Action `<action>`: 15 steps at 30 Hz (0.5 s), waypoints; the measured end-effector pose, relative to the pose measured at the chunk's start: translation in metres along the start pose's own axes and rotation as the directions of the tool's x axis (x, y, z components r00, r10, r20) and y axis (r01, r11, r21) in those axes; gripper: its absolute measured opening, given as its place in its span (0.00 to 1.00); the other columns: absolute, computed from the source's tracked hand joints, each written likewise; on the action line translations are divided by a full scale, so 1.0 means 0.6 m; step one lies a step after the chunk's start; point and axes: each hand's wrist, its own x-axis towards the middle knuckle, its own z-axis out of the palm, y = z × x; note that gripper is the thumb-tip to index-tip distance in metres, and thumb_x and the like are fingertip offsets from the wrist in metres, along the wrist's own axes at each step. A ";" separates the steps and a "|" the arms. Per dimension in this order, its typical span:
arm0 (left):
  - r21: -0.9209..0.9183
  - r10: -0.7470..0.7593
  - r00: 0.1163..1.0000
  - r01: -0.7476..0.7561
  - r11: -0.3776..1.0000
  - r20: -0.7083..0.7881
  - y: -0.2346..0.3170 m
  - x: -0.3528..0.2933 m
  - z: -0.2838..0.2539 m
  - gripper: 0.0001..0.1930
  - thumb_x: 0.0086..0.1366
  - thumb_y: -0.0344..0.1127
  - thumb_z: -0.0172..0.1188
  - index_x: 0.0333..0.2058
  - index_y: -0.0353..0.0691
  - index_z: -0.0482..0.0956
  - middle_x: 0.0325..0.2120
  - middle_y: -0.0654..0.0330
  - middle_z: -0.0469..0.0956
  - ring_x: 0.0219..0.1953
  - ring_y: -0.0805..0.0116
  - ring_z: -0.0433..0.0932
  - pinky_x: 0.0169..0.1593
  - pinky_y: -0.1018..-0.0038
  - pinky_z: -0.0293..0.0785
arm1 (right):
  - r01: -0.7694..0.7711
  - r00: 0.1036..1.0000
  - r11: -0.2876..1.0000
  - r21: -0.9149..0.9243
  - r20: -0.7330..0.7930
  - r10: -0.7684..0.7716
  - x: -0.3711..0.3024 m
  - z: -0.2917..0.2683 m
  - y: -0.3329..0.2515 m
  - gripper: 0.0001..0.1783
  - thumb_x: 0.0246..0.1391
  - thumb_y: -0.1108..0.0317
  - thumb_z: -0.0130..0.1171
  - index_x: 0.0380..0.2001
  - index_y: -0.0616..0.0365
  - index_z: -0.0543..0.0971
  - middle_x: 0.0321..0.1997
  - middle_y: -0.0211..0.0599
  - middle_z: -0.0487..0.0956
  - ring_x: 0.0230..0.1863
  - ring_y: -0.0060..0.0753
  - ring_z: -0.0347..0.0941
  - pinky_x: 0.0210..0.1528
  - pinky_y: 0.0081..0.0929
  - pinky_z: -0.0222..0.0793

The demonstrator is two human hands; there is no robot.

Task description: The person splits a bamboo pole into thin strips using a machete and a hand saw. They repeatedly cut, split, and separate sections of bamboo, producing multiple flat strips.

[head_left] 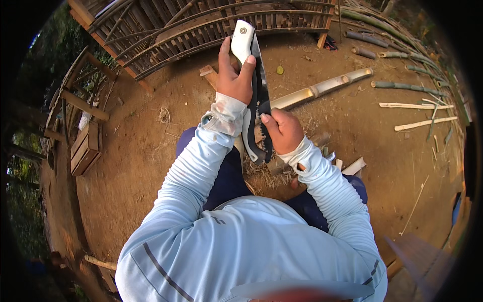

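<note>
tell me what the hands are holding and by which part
Both hands hold one folding saw with a white and black handle. The left hand grips the white handle end; the right hand pinches the dark curved blade lower down.

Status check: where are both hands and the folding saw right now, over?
Left hand grips the folding saw's white handle. Right hand holds the lower dark end. Split bamboo pole on the dirt beyond; nothing blocking.

soft, even daylight with faint shadows; fisheye edges bend and darken, the bottom rim perhaps slightly blurred.
</note>
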 end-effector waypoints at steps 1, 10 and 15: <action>-0.012 -0.042 0.999 0.042 0.999 0.000 0.003 -0.005 0.000 0.36 0.69 0.37 0.59 0.69 0.35 0.51 0.40 0.52 0.79 0.32 0.76 0.77 0.33 0.80 0.71 | -0.009 1.000 1.000 -0.003 0.003 0.009 -0.004 0.004 -0.002 0.19 0.65 0.61 0.55 0.23 0.63 0.68 0.20 0.53 0.68 0.23 0.58 0.65 0.26 0.43 0.60; -0.272 -0.054 0.997 0.038 0.962 -0.049 -0.010 -0.019 0.010 0.29 0.68 0.28 0.58 0.65 0.32 0.60 0.40 0.58 0.80 0.34 0.77 0.79 0.36 0.81 0.75 | -0.081 0.996 0.996 -0.033 0.027 0.082 -0.023 -0.001 -0.018 0.16 0.64 0.62 0.55 0.26 0.63 0.72 0.22 0.53 0.71 0.25 0.59 0.68 0.28 0.45 0.62; -0.043 -0.013 0.974 0.024 0.999 0.227 0.019 0.014 -0.065 0.35 0.69 0.35 0.60 0.69 0.36 0.53 0.29 0.59 0.78 0.23 0.76 0.74 0.24 0.79 0.72 | -0.077 0.964 0.991 -0.114 0.244 0.103 0.007 -0.153 -0.023 0.22 0.66 0.55 0.54 0.24 0.61 0.70 0.17 0.40 0.60 0.20 0.32 0.55 0.25 0.36 0.56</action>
